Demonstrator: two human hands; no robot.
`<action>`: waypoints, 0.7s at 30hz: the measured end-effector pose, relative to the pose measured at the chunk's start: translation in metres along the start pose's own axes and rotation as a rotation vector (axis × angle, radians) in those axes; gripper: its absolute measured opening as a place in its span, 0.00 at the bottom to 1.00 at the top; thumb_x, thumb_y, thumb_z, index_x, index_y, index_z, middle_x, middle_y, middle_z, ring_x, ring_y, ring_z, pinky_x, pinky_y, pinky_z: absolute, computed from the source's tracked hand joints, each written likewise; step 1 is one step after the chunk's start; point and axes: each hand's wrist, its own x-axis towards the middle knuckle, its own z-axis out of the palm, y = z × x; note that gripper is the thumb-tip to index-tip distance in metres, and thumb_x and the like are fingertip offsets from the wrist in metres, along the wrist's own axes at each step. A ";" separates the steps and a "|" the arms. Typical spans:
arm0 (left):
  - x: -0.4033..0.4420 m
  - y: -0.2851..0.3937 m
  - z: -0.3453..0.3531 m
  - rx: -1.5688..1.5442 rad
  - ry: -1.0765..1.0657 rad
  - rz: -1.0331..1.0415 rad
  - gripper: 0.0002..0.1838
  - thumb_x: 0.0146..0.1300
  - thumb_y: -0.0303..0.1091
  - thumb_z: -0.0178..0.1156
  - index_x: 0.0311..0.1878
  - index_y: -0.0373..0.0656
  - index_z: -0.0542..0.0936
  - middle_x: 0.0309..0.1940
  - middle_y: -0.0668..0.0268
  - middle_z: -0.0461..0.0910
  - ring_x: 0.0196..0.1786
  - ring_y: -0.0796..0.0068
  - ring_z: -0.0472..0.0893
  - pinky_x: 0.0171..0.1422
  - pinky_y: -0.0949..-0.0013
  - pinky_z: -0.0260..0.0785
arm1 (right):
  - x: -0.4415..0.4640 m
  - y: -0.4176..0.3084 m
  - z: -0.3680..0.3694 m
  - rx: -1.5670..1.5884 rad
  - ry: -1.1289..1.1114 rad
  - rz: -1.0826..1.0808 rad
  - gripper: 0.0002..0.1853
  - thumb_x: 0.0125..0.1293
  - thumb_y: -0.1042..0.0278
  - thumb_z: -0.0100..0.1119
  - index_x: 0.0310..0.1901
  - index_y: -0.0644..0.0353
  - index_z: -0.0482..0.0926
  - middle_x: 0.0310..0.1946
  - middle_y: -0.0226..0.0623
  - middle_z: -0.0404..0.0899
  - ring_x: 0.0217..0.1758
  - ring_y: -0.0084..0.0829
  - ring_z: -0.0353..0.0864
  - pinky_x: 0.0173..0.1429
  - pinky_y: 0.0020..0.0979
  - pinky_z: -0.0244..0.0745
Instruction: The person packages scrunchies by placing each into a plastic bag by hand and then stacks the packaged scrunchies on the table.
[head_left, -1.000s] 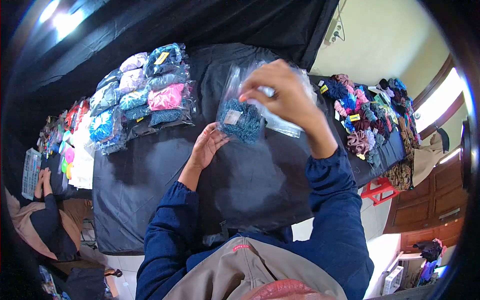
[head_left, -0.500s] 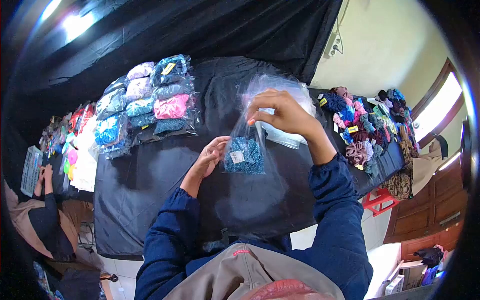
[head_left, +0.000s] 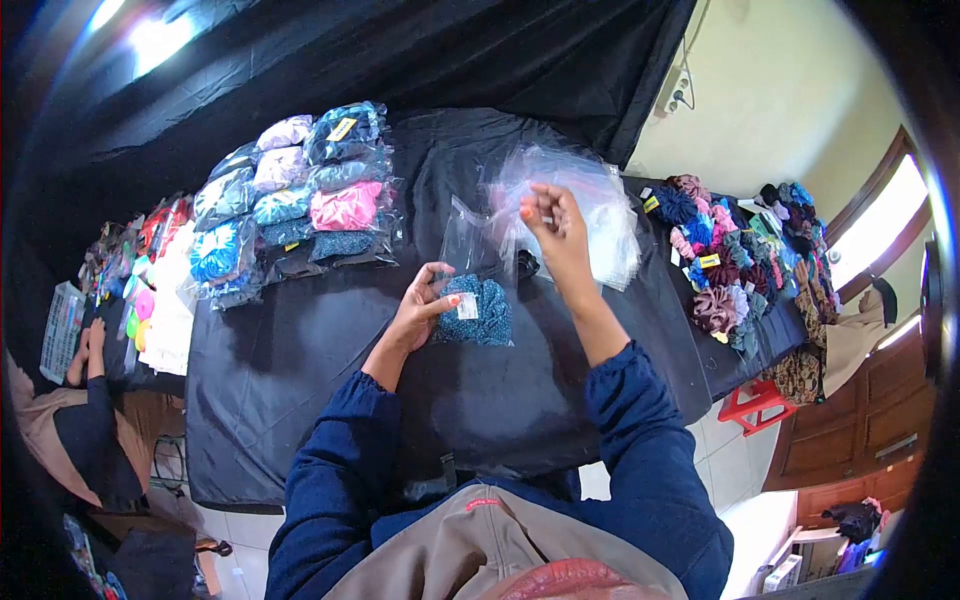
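Observation:
My left hand (head_left: 418, 312) grips a clear plastic bag (head_left: 462, 240) with a teal dotted scrunchie (head_left: 488, 318) inside. Its thumb presses beside a white label (head_left: 466, 306) on the scrunchie. The bag's upper part stretches away from me, flat and see-through. My right hand (head_left: 558, 225) is raised over a pile of clear plastic bags (head_left: 600, 235), apart from the bagged scrunchie. Its fingers are curled toward the thumb; whatever they may pinch is too small to make out. A small black item (head_left: 526, 263) lies at the near edge of the pile.
Bagged scrunchies (head_left: 345, 207) are stacked at the left of the black-covered table (head_left: 560, 400). Loose scrunchies (head_left: 715, 260) heap on a surface at the right. One person (head_left: 90, 430) sits at the left, another (head_left: 850, 330) at the right beside a red stool (head_left: 755, 405).
My right hand has let go of the bag's top and moved right and slightly away. My left hand now has its thumb on the bagged scrunchie, and the bag's upper part has dropped leftward.

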 end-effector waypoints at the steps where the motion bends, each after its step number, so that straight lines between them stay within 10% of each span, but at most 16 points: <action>1: 0.001 -0.001 -0.001 -0.010 0.015 0.000 0.26 0.53 0.20 0.64 0.54 0.45 0.65 0.46 0.63 0.73 0.47 0.73 0.78 0.49 0.71 0.72 | -0.008 0.007 -0.002 -0.040 -0.006 0.043 0.25 0.59 0.61 0.67 0.53 0.62 0.67 0.41 0.33 0.76 0.43 0.22 0.74 0.51 0.26 0.69; 12: 0.001 -0.004 0.001 -0.028 0.023 0.041 0.21 0.57 0.24 0.64 0.51 0.45 0.66 0.46 0.62 0.74 0.48 0.73 0.78 0.49 0.71 0.75 | -0.052 0.042 0.000 0.273 -0.168 0.479 0.08 0.62 0.65 0.63 0.36 0.59 0.76 0.30 0.27 0.79 0.33 0.17 0.75 0.40 0.20 0.68; 21: 0.008 -0.007 0.006 -0.081 0.168 0.125 0.05 0.66 0.33 0.55 0.39 0.43 0.72 0.48 0.54 0.79 0.41 0.76 0.79 0.43 0.76 0.72 | -0.058 0.043 0.003 0.377 0.003 0.428 0.08 0.61 0.66 0.64 0.34 0.57 0.74 0.26 0.27 0.77 0.27 0.17 0.75 0.29 0.19 0.68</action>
